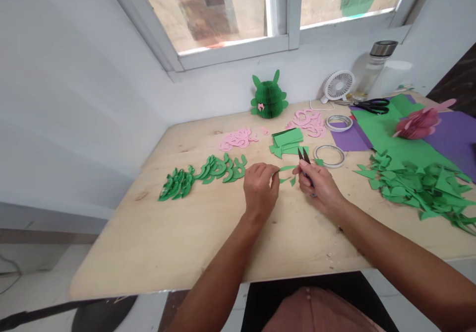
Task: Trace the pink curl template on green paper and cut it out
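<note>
Left hand (261, 187): fingers closed on a narrow green paper strip (287, 167), positioned between both hands over the pale wooden worktop (178, 242). Right hand (320, 185): gripping small dark-bladed scissors (306, 156), blades parted, tips forward. Curved green paper cut-outs (220, 166) lie left of the left hand.

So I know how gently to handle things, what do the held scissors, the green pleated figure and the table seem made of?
Held scissors: probably metal blades, dark finish; slim, pointed shape suggests it, handle mostly hidden.
Green pleated figure: apparently matte paper; thin, fanned folds show.
Table: pale wood or wood-look board, seemingly smooth; grain and knots show, any varnish unclear.
</note>
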Demonstrator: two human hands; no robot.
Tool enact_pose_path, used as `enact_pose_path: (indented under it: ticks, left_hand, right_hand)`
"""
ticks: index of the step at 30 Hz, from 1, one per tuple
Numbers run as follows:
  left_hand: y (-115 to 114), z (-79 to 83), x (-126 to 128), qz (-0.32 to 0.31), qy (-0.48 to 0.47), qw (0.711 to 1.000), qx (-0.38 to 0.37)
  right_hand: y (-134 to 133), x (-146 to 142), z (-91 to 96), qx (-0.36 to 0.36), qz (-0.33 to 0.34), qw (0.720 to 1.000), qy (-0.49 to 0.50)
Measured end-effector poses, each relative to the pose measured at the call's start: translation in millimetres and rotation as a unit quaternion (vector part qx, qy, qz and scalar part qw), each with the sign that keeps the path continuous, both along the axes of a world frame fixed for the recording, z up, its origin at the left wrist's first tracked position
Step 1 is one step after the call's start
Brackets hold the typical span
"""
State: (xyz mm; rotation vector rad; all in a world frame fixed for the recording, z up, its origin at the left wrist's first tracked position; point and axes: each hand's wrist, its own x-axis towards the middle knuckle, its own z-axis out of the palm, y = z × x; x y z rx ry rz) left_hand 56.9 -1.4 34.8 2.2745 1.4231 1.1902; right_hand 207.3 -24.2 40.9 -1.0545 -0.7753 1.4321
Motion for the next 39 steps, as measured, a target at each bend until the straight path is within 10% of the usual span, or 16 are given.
enact_pose_path:
  ticks: [7, 18, 39]
  left_hand:
    - [3, -2.3, -1, -0.040, -0.163, 0.970, -0.177]
    - [4, 5.0, -1, -0.111, -0.403, 0.817, -0.397]
    - [6, 10.9, -8, -0.127, -0.365, 0.812, -0.438]
  right_hand:
    - [1, 1, 2.9, 0.020, -0.061, 0.998, -0.020]
    - [1, -2, 3.6, 0.026, -0.051, 0.996, -0.064]
    - [2, -4, 1.9, -0.011, -0.066, 0.993, -0.102]
